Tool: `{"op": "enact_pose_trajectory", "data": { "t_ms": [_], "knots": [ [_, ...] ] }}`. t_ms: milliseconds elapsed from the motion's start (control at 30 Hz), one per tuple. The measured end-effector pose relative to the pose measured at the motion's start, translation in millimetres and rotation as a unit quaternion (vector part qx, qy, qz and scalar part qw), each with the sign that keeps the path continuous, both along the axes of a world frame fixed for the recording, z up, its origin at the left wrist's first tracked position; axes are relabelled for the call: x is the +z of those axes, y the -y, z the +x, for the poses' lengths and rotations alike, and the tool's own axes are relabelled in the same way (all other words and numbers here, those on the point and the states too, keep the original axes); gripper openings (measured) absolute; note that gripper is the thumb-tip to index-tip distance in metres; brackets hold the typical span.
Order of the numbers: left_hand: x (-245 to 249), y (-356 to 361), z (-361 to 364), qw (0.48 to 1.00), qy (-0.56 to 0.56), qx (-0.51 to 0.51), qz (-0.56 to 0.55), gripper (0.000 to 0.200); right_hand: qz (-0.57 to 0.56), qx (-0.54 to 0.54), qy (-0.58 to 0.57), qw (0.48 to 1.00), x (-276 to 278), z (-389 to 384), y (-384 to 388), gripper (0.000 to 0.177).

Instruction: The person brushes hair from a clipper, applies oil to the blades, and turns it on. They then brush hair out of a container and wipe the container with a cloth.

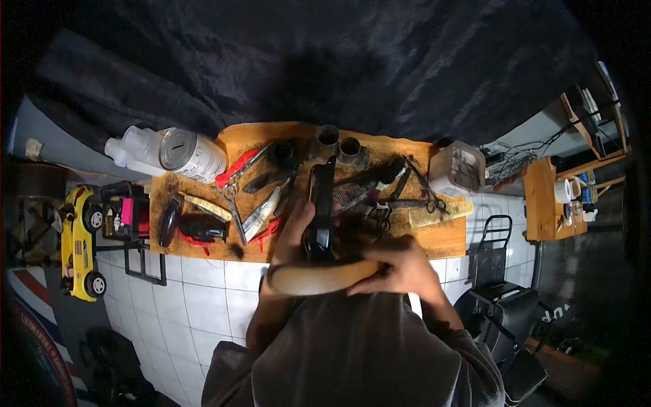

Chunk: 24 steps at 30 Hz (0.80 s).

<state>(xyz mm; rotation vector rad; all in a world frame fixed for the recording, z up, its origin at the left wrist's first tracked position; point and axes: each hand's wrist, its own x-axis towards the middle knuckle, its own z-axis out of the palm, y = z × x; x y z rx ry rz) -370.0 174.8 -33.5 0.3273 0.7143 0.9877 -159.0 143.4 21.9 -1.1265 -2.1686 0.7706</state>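
Note:
My left hand [294, 234] is closed around a long black hair clipper [321, 203], held upright over the table close to my body. In my right hand [401, 270] is a brush [322, 277] with pale bristles, blurred by motion. The brush lies crosswise just below the clipper and overlaps my left wrist in this view. Behind both hands is a wooden table [444, 239] strewn with hair clippings. Red-handled scissors [234, 169], a pale comb [441, 214] and black scissors [424, 186] lie on it.
A white can [192, 156] and plastic bottles [129, 150] stand at the back left. Two dark cups [327, 136] are at the back middle, a clear container [458, 168] at the right. A yellow toy car [78, 244] is far left, a black chair [505, 312] at right.

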Motion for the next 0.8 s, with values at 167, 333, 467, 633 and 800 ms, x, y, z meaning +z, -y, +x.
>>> {"op": "enact_pose_trajectory", "data": {
  "t_ms": [167, 333, 467, 633, 800],
  "knots": [
    [-20, 2, 2, 0.999, -0.047, 0.004, 0.012, 0.039, -0.041, -0.11, 0.029, 0.993, -11, -1, -1, 0.054],
    [-6, 9, -1, 0.993, 0.097, -0.06, -0.044, 0.05, 0.015, -0.296, 0.009, 0.955, -10, 15, -34, 0.036],
    [-2, 8, 5, 0.998, 0.046, 0.013, -0.035, 0.05, -0.044, -0.208, -0.017, 0.977, -3, 15, -18, 0.039],
    [1, 6, -4, 0.997, 0.036, -0.042, -0.053, 0.052, 0.019, -0.009, 0.005, 1.0, 1, -7, -2, 0.051],
    [-11, 12, -8, 0.991, 0.1, -0.09, 0.011, 0.052, -0.037, -0.202, -0.027, 0.978, -15, 9, -26, 0.041]
  ]
}}
